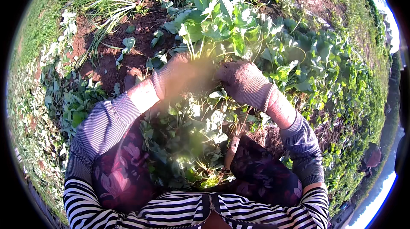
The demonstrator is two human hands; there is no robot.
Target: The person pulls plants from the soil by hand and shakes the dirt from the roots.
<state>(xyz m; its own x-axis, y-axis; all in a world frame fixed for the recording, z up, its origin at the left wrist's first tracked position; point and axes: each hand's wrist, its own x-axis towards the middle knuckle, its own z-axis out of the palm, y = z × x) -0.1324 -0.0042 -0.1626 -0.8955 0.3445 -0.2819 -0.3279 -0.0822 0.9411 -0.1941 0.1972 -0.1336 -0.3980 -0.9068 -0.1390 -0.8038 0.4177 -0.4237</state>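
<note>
A bunch of leafy green plants (221,20) with broad lobed leaves and pale stems stands up between my hands. My left hand (176,72), in a soiled knit glove, is closed around the base of the stems. On the other side, my right hand (245,83) wears a similar glove caked with soil. Its fingers curl inward at the foot of the bunch, and a blurred smear hides what they hold. More cut or pulled leafy stems (192,117) lie below my hands, between my legs.
Reddish bare soil (134,36) shows at the upper left, beside long grassy stalks (118,8). Low leafy plants (326,65) spread densely to the right. My shoe (232,150) rests among the foliage. Another person (373,158) seems to be at the far right edge.
</note>
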